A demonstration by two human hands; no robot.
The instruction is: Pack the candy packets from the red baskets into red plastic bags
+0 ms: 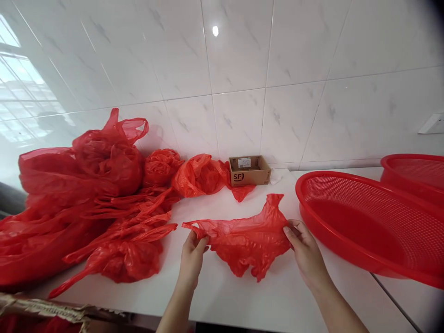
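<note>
A thin red plastic bag (248,236) is stretched between my two hands above the white table (239,300). My left hand (194,249) pinches its left side near a handle loop. On the right side, my right hand (302,240) grips the bag between thumb and fingers. The bag is crumpled, with a ragged-looking lower edge and one handle sticking up at the right. Left of my left hand lies a heap of red plastic bags (128,259), their handles trailing toward it. The nearest thing to my right hand is a large red perforated basket (350,226).
Bundled red bags (201,175) sit along the tiled wall (239,120), beside a small open cardboard box (250,176). Larger full red bags (104,162) are piled at the left. Another red basket (416,169) stands far right. A torn carton (104,323) is at the lower left.
</note>
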